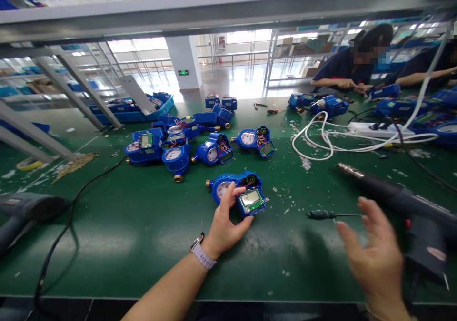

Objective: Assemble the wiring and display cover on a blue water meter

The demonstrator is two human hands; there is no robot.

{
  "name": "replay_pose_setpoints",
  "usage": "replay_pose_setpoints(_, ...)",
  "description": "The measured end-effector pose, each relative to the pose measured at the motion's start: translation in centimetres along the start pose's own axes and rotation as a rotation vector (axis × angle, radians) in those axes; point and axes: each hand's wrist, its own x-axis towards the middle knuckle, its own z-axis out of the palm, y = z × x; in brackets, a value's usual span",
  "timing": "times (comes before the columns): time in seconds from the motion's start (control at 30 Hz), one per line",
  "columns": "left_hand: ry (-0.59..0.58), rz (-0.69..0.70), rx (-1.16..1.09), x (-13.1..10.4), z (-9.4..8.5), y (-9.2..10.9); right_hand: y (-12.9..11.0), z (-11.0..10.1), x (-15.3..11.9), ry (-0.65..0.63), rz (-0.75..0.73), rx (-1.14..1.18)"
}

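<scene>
A blue water meter (219,186) lies before me with its electronics box uncovered, showing a green circuit board (251,199) with a small display. My left hand (228,221), a watch at its wrist, grips the box with thumb at the near edge and fingers over the dial side. To the right my right hand (374,249) is raised over the bench, fingers apart and holding nothing, slightly blurred. Just beyond its fingertips lies a dark-handled screwdriver (321,215). Beside that hand rests a black heat gun (403,202), its metal nozzle pointing away to the left.
Several more blue meters (174,154) stand beyond my left hand, near a blue tray (166,106). A white cable (332,147) loops from a power strip (374,130). Another heat gun (28,207) lies left. A co-worker (357,64) sits across the green bench (143,245).
</scene>
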Motion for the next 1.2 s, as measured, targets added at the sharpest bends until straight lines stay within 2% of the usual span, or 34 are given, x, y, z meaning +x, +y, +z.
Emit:
replay_pose_setpoints(0.07, 0.008, 0.003, -0.015, 0.0, 0.1, 0.0, -2.9, 3.3, -1.8, -0.257, -0.216, 0.061)
replay_pose_setpoints(0.13, 0.014, -0.003, -0.031, -0.1, 0.3, -0.2, -4.9, 6.3, -3.3, -0.405, -0.351, 0.124)
replay_pose_setpoints(0.23, 0.029, -0.012, -0.032, -0.4, 0.6, -0.7, -6.3, 9.6, -4.5, -0.488, -0.391, 0.197)
replay_pose_setpoints(0.33, 0.026, 0.019, 0.007, -0.7, 0.8, -1.1, -6.5, 11.3, -5.0, -0.471, -0.278, 0.278)
replay_pose_setpoints(0.43, -0.008, 0.055, 0.082, -0.9, 0.8, -1.1, -6.1, 12.0, -5.1, -0.445, -0.146, 0.376)
replay_pose_setpoints(0.5, -0.023, 0.057, 0.093, -0.9, 0.7, -0.7, -5.8, 12.0, -5.1, -0.446, -0.110, 0.438)
replay_pose_setpoints(0.63, -0.035, 0.069, -0.050, -0.5, 0.5, 0.1, -5.3, 11.9, -5.0, -0.440, -0.064, 0.534)
replay_pose_setpoints(1.0, -0.097, 0.065, -0.201, -0.3, -0.3, 0.7, -5.7, 11.7, -4.0, -0.453, -0.060, 0.569)
replay_pose_setpoints(1.1, -0.052, 0.113, -0.168, -0.1, -0.5, 0.4, -6.0, 11.4, -2.9, -0.449, -0.067, 0.566)
replay_pose_setpoints(1.2, 0.065, 0.177, -0.066, 0.3, -0.9, 0.2, -6.3, 11.3, -1.7, -0.443, -0.056, 0.560)
